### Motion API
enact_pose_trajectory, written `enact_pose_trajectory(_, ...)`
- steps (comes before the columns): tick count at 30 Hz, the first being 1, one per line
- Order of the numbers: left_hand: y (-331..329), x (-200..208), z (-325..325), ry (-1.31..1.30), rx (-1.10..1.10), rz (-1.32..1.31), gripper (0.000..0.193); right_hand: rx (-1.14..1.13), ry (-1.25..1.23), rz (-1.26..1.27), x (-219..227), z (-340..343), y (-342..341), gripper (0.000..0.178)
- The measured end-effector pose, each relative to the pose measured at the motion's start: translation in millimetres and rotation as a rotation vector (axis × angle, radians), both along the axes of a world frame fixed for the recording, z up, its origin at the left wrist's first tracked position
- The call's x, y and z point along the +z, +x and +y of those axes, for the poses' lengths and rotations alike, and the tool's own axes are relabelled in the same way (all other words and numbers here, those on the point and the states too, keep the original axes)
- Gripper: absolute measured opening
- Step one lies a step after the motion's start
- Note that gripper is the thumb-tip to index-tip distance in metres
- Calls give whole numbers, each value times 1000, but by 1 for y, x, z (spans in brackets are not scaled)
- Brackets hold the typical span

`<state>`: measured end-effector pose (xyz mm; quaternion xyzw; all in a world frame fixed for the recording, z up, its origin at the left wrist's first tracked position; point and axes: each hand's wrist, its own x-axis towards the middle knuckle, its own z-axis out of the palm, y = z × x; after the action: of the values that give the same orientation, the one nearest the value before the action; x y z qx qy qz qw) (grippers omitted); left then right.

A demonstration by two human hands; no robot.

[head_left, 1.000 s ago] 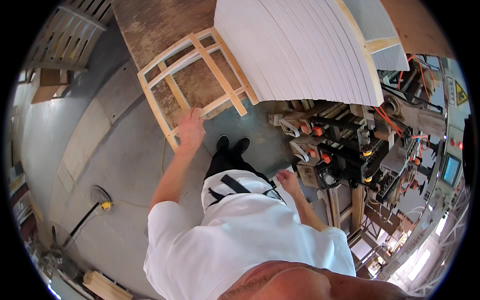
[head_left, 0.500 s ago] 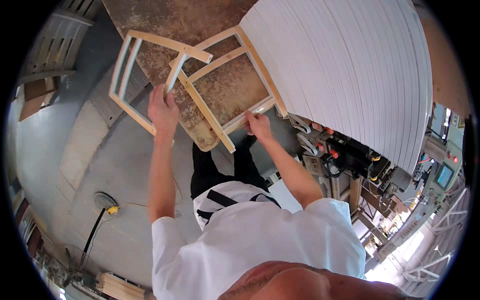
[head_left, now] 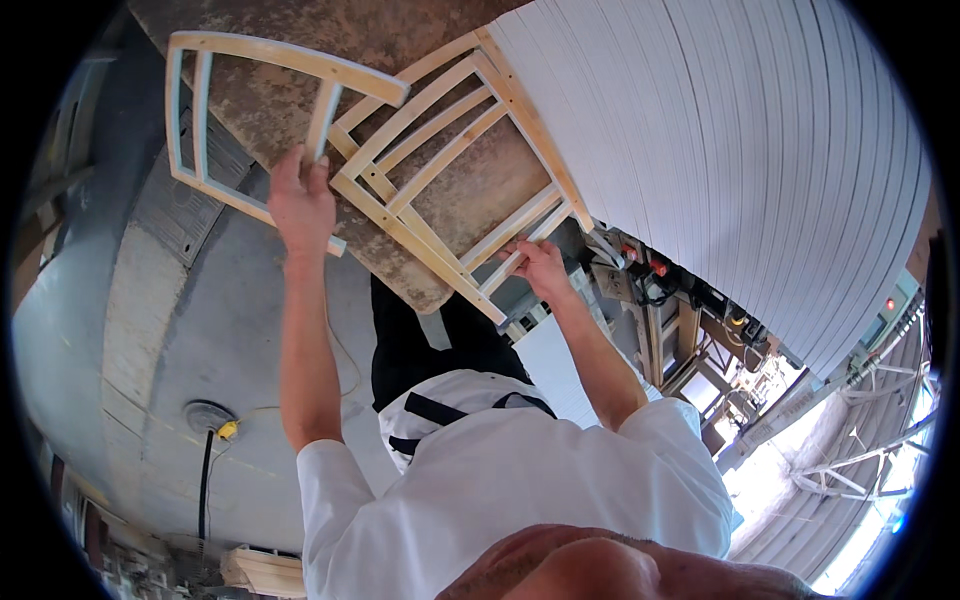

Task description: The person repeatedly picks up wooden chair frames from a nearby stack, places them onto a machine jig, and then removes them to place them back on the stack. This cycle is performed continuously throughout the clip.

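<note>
My left hand [head_left: 303,205] is closed around the crossbar of a pale wooden frame [head_left: 265,47] with white-edged bars, holding it raised over the table's left edge. With its fingers, my right hand [head_left: 540,268] grips the near crossbar of a second wooden frame [head_left: 425,240], tilted toward me. Behind and partly under that one lies another similar wooden frame [head_left: 425,62], much of it hidden. The brown, worn tabletop [head_left: 290,115] shows through the openings.
A large sheet of white ribbed panelling [head_left: 700,150] takes up the right side, beside the frames. Machinery with red and yellow parts [head_left: 655,268] stands under it. On the grey floor at left are a round base with a dark pole [head_left: 208,415] and a thin cable.
My left hand has moved left with its frame. My right hand has shifted slightly right, and its frame now sits offset nearer me, exposing another frame behind it. The whole view has turned somewhat.
</note>
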<state>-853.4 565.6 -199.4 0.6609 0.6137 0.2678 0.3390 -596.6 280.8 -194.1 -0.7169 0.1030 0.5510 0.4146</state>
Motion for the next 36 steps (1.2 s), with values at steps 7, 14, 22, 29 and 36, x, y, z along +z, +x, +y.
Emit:
enact_pose_trajectory(7, 10, 10, 86, -74, -20, 203, 35, -252, 78, 36, -2, 8, -11, 21)
enact_pose_trajectory(14, 33, -33, 97, 131, -168, 259, 35, -284, 89, 14, -12, 5, -14, 24)
enact_pose_trajectory(22, 20, -18, 104, -17, -344, 179, 36, -250, 133, 2, -9, 17, -15, 31)
enact_pose_trajectory(29, -16, 58, 78, 97, -358, 201, 36, 378, -214, -219, 23, 30, 4, 72)
enact_pose_trajectory(36, -15, 101, -17, 122, -400, 138, 33, 299, -192, -192, 12, 51, 3, 64)
